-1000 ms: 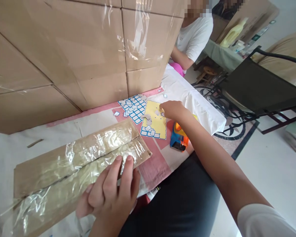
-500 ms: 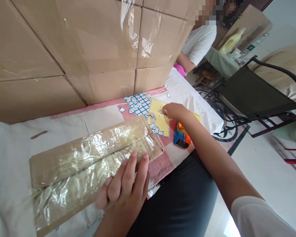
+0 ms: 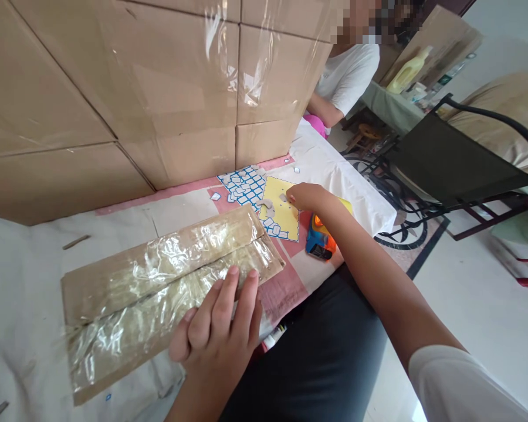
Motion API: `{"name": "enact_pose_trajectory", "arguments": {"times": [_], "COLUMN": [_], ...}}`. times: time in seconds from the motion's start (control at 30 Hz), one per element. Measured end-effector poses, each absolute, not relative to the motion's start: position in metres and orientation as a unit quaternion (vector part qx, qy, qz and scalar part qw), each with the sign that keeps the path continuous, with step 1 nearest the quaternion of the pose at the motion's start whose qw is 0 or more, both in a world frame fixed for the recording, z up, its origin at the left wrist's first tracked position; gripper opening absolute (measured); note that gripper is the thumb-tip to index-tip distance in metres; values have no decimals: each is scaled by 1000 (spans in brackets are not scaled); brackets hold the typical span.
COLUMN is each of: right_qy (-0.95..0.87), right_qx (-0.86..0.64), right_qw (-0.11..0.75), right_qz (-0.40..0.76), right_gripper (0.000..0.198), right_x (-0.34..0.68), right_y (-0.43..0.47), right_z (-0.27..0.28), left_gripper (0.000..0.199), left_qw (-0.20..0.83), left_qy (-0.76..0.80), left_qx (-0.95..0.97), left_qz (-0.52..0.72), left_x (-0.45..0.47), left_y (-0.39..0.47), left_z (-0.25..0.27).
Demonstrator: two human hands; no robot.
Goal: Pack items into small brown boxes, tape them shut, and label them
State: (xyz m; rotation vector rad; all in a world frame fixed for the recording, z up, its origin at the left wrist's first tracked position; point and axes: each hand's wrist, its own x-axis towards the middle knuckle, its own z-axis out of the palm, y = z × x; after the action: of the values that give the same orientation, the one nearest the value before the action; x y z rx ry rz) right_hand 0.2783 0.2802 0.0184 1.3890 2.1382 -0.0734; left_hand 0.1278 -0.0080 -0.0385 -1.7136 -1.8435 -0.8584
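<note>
Left hand (image 3: 222, 325), fingers spread, likely steadies taped cardboard (image 3: 167, 284) by the surface's (image 3: 284, 299) near edge; right hand (image 3: 305, 196) over yellow card (image 3: 286, 221), grip hidden, cannot tell.

Room light: fairly bright, soft, coolish; direction hard to tell.
Taped panel: sharp white glare breaks up the clear glossy tape (image 3: 171, 261) on the flat, oblong brown cardboard panel (image 3: 162, 302).
Carton wall: pale vertical reflections streak the stacked tan cardboard cartons (image 3: 193, 88).
Floor: glossy white tiles (image 3: 470, 316) catch a bright patch at the bottom edge.
Far corner: small brown wooden stool (image 3: 366, 133) in shade; pale-yellow plastic bottle (image 3: 408, 73) slightly soft.
Frame edge: wide-angle stretch enlarges the white fabric sleeve (image 3: 457, 381).
</note>
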Motion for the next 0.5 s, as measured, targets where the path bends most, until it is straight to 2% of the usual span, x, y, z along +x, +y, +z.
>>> {"name": "enact_pose_trajectory", "arguments": {"times": [0.2,0.37,0.5], "right_qy": [808,799,808], "right_qx": [523,525,530], "right_qw": [271,289,253], "right_qz": [-37,-46,-39], "right_gripper": [31,28,29], "right_x": [286,284,287], "right_y": [276,275,276], "right_z": [23,23,25], "left_gripper": [65,52,52], "left_qw": [225,316,327], "left_qy": [-682,-617,-614], "left_qx": [-620,-667,-670], "left_qz": [-316,-273,-261], "left_x": [127,115,109], "left_y": [-8,-5,-4], "left_z": [-37,-39,-40]}}
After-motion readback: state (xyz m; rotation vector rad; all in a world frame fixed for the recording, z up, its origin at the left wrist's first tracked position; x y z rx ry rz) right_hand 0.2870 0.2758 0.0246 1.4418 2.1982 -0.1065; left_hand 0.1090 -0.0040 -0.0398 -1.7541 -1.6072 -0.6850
